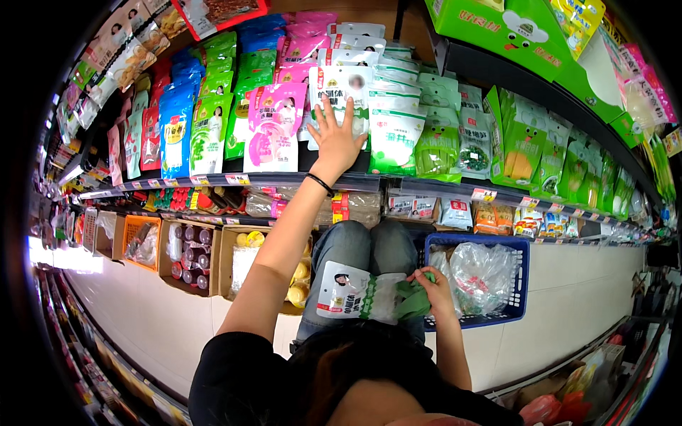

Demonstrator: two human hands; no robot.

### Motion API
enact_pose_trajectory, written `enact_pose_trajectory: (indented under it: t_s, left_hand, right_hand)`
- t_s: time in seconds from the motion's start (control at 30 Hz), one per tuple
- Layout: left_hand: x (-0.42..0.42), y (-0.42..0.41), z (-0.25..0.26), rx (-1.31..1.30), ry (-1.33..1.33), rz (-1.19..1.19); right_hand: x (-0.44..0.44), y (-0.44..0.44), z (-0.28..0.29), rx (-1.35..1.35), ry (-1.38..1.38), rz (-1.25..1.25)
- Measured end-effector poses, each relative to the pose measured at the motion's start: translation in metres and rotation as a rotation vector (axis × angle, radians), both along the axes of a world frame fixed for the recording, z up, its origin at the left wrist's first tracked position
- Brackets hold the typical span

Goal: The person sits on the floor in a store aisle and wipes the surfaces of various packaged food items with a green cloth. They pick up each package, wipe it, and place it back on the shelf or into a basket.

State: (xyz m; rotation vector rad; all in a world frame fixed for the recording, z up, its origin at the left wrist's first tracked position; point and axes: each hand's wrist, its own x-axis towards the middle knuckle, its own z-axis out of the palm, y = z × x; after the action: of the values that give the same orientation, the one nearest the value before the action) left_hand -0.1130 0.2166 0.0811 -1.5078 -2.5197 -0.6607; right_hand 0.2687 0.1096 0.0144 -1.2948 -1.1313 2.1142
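My left hand (335, 136) reaches up to the shelf, its fingers spread over a white and green sugar pouch (352, 80) at the front of a row. Nothing is gripped in it. To its left hangs a row of pink pouches (274, 128); to its right stand white and green bags (394, 136). Lower down, my right hand (434, 290) pinches a green cloth (413, 299) between thumb and fingers. The cloth lies against the lower end of another white and green pouch (346, 292), which rests on its back across my lap.
On the floor, a blue plastic basket (525, 282) with clear bags stands to the right of my knees. Cardboard boxes (216, 261) of jars and an orange crate (128, 234) line the left. Below the shelf edge (341, 183) is a lower shelf; more shelving runs behind me.
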Motion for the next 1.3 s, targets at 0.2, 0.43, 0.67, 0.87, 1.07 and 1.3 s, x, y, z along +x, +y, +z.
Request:
enact_pose_trajectory:
  t_s: [0.2,0.43,0.67,0.87,1.07,1.3]
  left_hand:
    - [-0.024,0.006,-0.015,0.069,0.086,-0.086]
    - [-0.027,0.011,-0.024,0.154,0.136,-0.098]
    - [-0.025,0.009,-0.02,0.145,0.117,-0.117]
    - [-0.018,0.004,-0.011,0.143,0.05,-0.093]
    - [-0.016,-0.018,-0.004,0.204,-0.054,-0.114]
    - [0.025,-0.087,0.003,0.323,-0.043,-0.268]
  right_hand:
    - [-0.001,0.001,-0.01,0.173,-0.099,0.185]
    - [-0.011,-0.001,-0.007,0.377,-0.214,0.254]
    - [-0.015,-0.01,-0.021,0.503,-0.34,0.14]
    - [-0.013,-0.008,-0.023,0.557,-0.348,0.165]
    - [-0.018,-0.008,-0.008,0.604,-0.483,0.244]
    - [-0.014,-0.001,-0.02,0.586,-0.494,0.341]
